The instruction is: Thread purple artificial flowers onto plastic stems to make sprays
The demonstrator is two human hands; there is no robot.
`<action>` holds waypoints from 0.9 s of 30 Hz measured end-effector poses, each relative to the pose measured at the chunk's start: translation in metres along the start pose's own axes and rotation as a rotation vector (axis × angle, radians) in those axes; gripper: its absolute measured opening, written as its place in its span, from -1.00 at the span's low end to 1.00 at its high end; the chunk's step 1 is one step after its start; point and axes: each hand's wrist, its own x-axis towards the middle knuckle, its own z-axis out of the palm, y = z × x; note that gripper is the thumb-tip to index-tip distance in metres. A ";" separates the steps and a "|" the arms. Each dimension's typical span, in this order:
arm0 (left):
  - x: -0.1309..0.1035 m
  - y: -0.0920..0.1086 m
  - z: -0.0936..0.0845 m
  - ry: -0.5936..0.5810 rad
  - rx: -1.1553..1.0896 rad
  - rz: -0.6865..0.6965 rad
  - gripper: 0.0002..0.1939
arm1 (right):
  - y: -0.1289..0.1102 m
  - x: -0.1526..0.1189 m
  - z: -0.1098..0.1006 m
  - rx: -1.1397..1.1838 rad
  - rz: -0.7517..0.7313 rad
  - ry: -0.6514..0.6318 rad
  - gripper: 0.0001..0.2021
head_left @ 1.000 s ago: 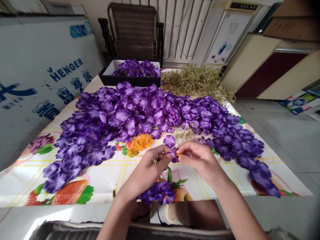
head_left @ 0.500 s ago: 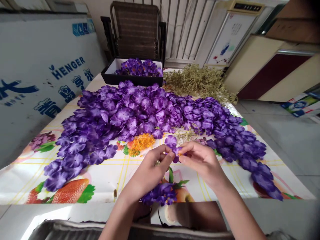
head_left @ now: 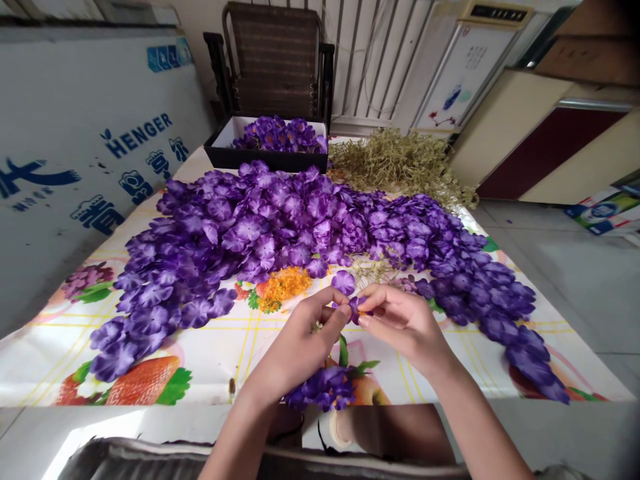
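Observation:
Between my two hands is a small purple artificial flower point(head_left: 356, 308) with a bit of orange at its centre. My left hand point(head_left: 320, 327) pinches its left side with thumb and forefinger; a pale stem piece shows inside the curled fingers. On the other side, my right hand point(head_left: 400, 321) has thumb and fingertips closed on the flower near the orange part. Just beyond the fingertips lies a loose purple petal piece point(head_left: 343, 282). Orange stamens point(head_left: 285, 287) form a small heap left of the hands. Below my wrists, a bunch of purple flowers point(head_left: 325, 388) rests at the table's near edge.
Purple petal pieces point(head_left: 270, 220) spread in a wide arc across the fruit-patterned tablecloth point(head_left: 210, 360). Behind them stand a black box point(head_left: 265, 160) holding finished-looking flowers and a pile of greenish stems point(head_left: 400, 163). A large carton point(head_left: 90, 133) flanks the left side; a chair point(head_left: 273, 60) stands at the back.
The flower between my fingertips has turned and its petals look more gathered. Both hands stay in nearly the same place.

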 end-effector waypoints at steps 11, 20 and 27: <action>-0.003 -0.002 -0.012 -0.048 0.293 0.079 -0.83 | -0.003 0.002 0.013 -0.189 0.005 -0.056 -0.76; 0.000 -0.003 -0.017 0.165 0.250 0.062 -0.80 | 0.007 0.010 -0.025 -0.476 -0.003 0.184 -0.88; 0.003 -0.005 -0.022 0.276 0.126 -0.007 -0.77 | 0.026 0.017 0.005 -0.670 -0.170 0.031 -0.84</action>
